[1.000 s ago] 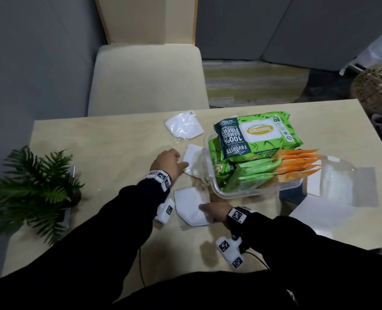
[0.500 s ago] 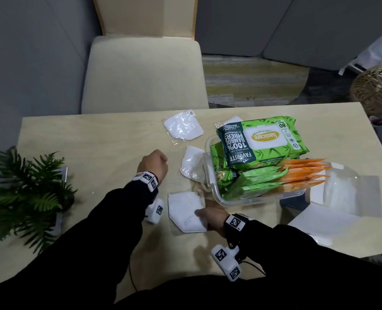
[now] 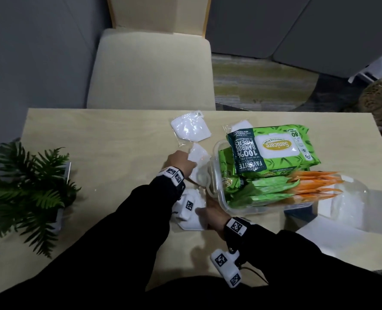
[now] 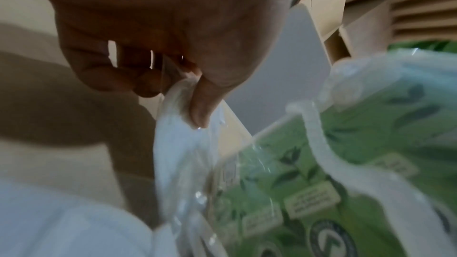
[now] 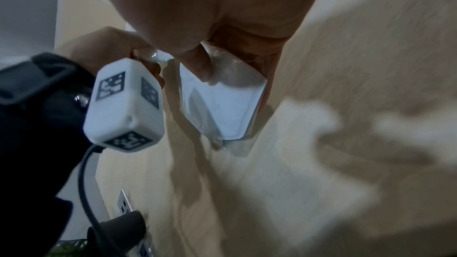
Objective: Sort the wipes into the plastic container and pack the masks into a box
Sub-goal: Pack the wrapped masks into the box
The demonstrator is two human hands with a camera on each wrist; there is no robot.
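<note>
A clear plastic container holds several green wipes packs, topped by a large pack. My left hand pinches the wrapper of a white mask lying against the container's left wall. The left wrist view shows thumb and fingers closed on that mask. My right hand grips another wrapped mask on the table just below. In the right wrist view its thumb lies on top of this mask. A third mask lies farther back, and a fourth mask peeks from behind the wipes.
A potted fern stands at the table's left edge. To the right of the container lie a clear plastic bag, a white sheet and a dark box. A cream chair stands behind the table.
My left hand drew back in a fist, then came forward again and pinched the mask beside the container. My right hand kept hold of the near mask.
</note>
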